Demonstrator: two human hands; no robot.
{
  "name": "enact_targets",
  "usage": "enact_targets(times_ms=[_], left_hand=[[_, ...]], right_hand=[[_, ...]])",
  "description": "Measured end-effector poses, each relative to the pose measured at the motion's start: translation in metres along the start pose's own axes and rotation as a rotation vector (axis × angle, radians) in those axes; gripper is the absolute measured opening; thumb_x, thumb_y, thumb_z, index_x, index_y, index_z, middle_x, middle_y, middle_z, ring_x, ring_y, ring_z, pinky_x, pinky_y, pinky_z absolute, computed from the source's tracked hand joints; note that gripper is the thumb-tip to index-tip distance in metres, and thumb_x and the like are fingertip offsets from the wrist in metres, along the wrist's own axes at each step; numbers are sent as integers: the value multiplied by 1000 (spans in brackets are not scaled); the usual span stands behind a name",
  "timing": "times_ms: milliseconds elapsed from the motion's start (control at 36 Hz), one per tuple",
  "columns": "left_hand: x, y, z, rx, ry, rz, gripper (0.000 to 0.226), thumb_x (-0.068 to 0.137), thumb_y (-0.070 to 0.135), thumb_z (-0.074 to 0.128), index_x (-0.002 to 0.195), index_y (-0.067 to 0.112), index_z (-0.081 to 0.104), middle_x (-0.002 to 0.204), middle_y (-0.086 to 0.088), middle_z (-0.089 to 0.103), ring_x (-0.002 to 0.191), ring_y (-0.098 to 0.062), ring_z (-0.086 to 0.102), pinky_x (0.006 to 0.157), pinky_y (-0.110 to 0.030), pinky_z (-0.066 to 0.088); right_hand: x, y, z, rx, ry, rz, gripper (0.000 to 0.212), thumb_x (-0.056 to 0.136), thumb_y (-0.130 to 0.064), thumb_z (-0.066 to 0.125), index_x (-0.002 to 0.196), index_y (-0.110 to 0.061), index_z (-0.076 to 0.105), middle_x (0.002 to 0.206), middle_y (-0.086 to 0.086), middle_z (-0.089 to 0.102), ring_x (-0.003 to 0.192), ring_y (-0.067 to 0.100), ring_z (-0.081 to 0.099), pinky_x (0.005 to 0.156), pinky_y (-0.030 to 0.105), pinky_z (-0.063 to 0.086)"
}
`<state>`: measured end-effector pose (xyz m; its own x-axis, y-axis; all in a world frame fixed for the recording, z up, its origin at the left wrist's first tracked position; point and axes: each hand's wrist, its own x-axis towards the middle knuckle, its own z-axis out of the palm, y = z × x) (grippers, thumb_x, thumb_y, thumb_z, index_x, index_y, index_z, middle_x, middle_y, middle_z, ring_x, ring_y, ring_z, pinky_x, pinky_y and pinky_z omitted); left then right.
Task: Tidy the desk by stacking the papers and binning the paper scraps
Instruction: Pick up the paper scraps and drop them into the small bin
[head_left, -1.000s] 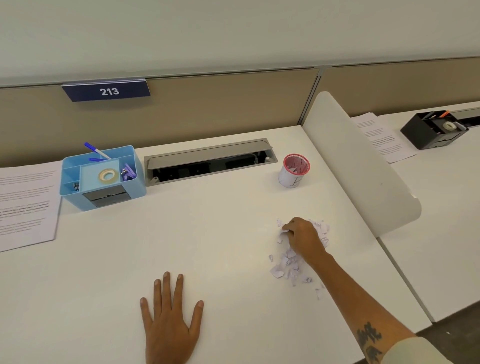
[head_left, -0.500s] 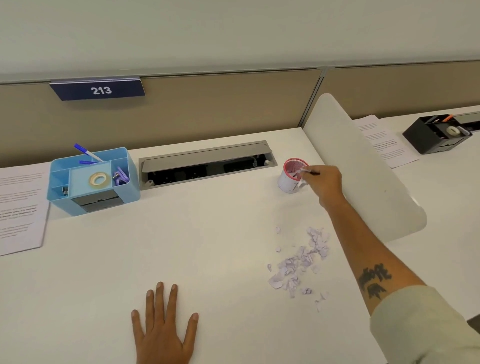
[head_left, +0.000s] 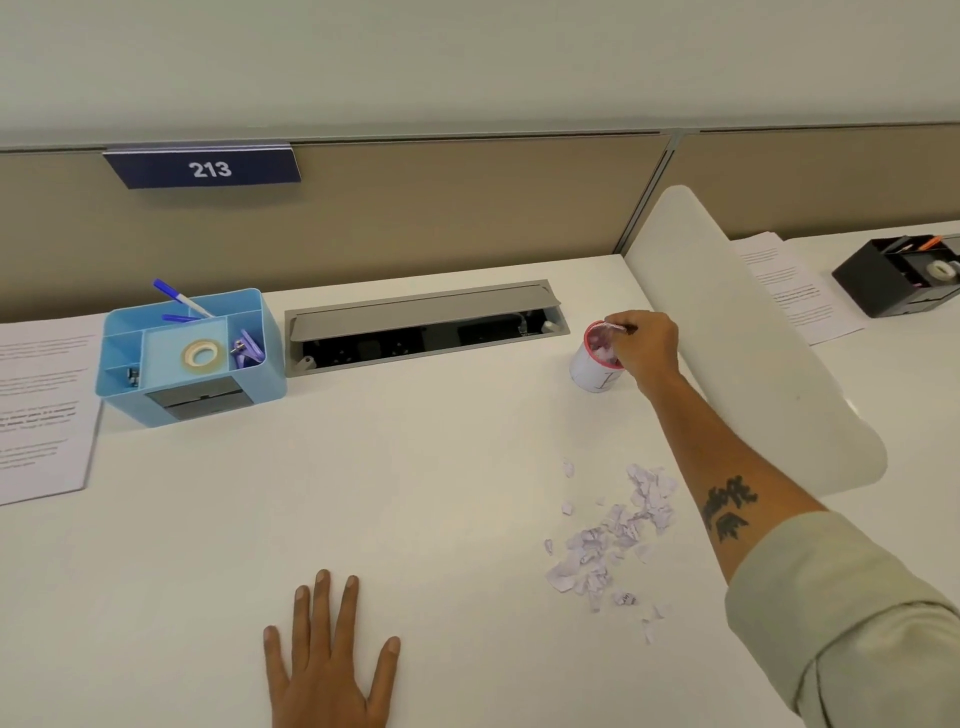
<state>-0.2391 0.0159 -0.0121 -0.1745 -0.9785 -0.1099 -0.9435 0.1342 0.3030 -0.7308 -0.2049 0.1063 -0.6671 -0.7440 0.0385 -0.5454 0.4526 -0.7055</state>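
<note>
Reaching over the red-rimmed cylindrical cup (head_left: 597, 364), the right hand (head_left: 647, 345) is held with fingers curled at its mouth; whether a scrap is pinched cannot be told. Crumpled paper scraps (head_left: 615, 535) are scattered on the smooth white desk (head_left: 415, 493), near the forearm. The left hand (head_left: 330, 670) is laid flat, fingers spread, near the front edge. Printed papers (head_left: 41, 410) are stacked at the left edge, beside a blue plastic organizer (head_left: 189, 356). A rounded white divider (head_left: 753, 353) bounds the right side.
</note>
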Motion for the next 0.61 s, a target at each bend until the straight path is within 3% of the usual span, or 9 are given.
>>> enact_targets(times_ms=[167,306,417,611], left_hand=[[0,0,-1,-1,-8,6,90,95,78,17,163,24,40,176,-5,24,160,-30,28,126,-65,19],[-1,0,-1,-4,-5,7,91,95,78,17,163,23,41,175,-5,25,159,-30,29,126,-66,18],[-1,0,-1,-7,-4,3,91,94,79,17,163,24,40,175,-5,25,159,-30,29,126,-66,19],[-2,-1,-1,-18,-3,10,91,94,79,16,164,25,38,176,-4,23,160,-29,27,127,-65,18]], right_hand=[[-9,-4,-6,-62,-64,-72,32,86,0,76,115,-11,81,123,10,75,115,26,66,96,31,53],[-10,-1,-12,-6,-43,-62,36,81,6,75,112,-11,82,119,10,77,112,25,69,95,32,56],[-15,-3,-20,51,-48,-26,38,84,9,67,113,-11,82,116,7,79,105,16,68,92,30,57],[-25,-2,-32,146,10,59,46,82,13,57,113,-8,82,113,6,79,101,17,71,95,33,59]])
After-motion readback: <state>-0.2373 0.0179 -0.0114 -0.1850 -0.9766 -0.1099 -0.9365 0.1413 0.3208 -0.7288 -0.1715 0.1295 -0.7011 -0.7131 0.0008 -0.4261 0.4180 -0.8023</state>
